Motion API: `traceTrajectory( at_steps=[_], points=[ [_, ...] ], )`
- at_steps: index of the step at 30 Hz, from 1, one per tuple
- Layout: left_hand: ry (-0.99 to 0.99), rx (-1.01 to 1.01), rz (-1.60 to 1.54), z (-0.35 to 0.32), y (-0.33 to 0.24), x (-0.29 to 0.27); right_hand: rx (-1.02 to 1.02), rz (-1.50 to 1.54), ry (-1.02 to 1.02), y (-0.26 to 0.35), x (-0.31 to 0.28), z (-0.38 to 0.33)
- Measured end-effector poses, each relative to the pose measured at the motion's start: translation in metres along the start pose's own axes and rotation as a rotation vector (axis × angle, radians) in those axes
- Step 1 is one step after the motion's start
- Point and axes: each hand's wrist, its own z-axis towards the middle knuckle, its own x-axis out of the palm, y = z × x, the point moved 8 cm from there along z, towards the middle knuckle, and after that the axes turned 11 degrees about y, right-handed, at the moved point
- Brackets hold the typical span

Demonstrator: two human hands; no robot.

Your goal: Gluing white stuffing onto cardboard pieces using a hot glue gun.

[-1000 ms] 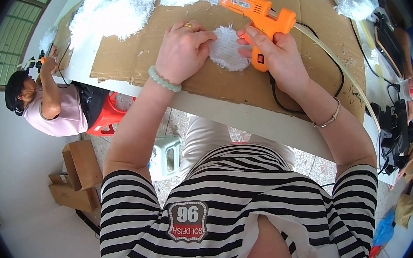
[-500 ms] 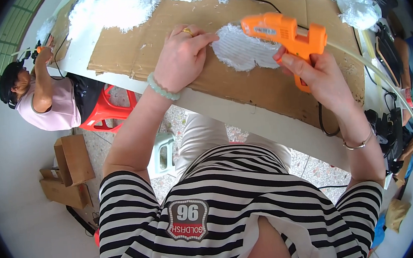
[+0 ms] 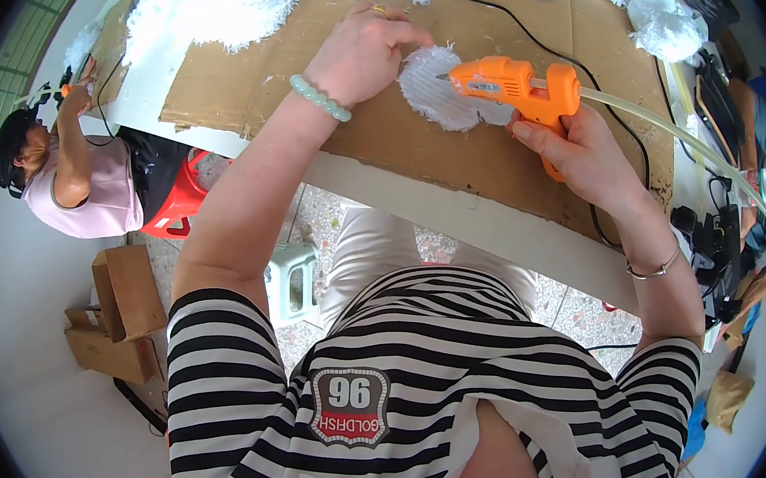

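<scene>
My right hand (image 3: 580, 149) grips the handle of an orange hot glue gun (image 3: 501, 78), thumb along its side. The gun's nozzle points left over a white, ribbed, frayed-edged piece (image 3: 434, 98) lying on brown cardboard (image 3: 377, 167). From the gun's back end trails a long translucent glue stick (image 3: 691, 116). My left hand (image 3: 362, 54) is beside the piece's upper left edge, index finger reaching to that edge and the other fingers curled. Whatever may be between those fingertips is hidden by the hand.
White fluffy piles (image 3: 208, 13) lie along the far side, with more white bundles (image 3: 655, 15) at far right. A black cable (image 3: 557, 42) crosses the cardboard. At left another person (image 3: 78, 188) sits on a red stool (image 3: 182, 206). Open cartons (image 3: 128, 293) stand on the floor.
My left hand has moved up and right along the piece's edge. The glue gun has shifted down and left, its nozzle now over the middle of the white piece.
</scene>
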Motion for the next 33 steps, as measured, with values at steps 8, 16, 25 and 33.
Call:
traceTrajectory(
  at_steps=[8, 16, 25, 33],
  points=[
    [0.011, 0.007, -0.059, 0.007, -0.001, 0.007, -0.046, 0.022, -0.012, -0.001, 0.0, 0.003],
    [-0.007, -0.055, -0.159, -0.003, -0.008, -0.015, -0.028, 0.031, 0.009, 0.0, 0.001, 0.003],
    [0.017, -0.203, -0.145, -0.039, -0.01, -0.015, -0.055, -0.001, 0.02, 0.007, 0.006, 0.013],
    [-0.066, -0.142, -0.115, -0.034, -0.011, -0.007, -0.049, -0.112, -0.024, 0.016, 0.007, 0.023]
  ],
)
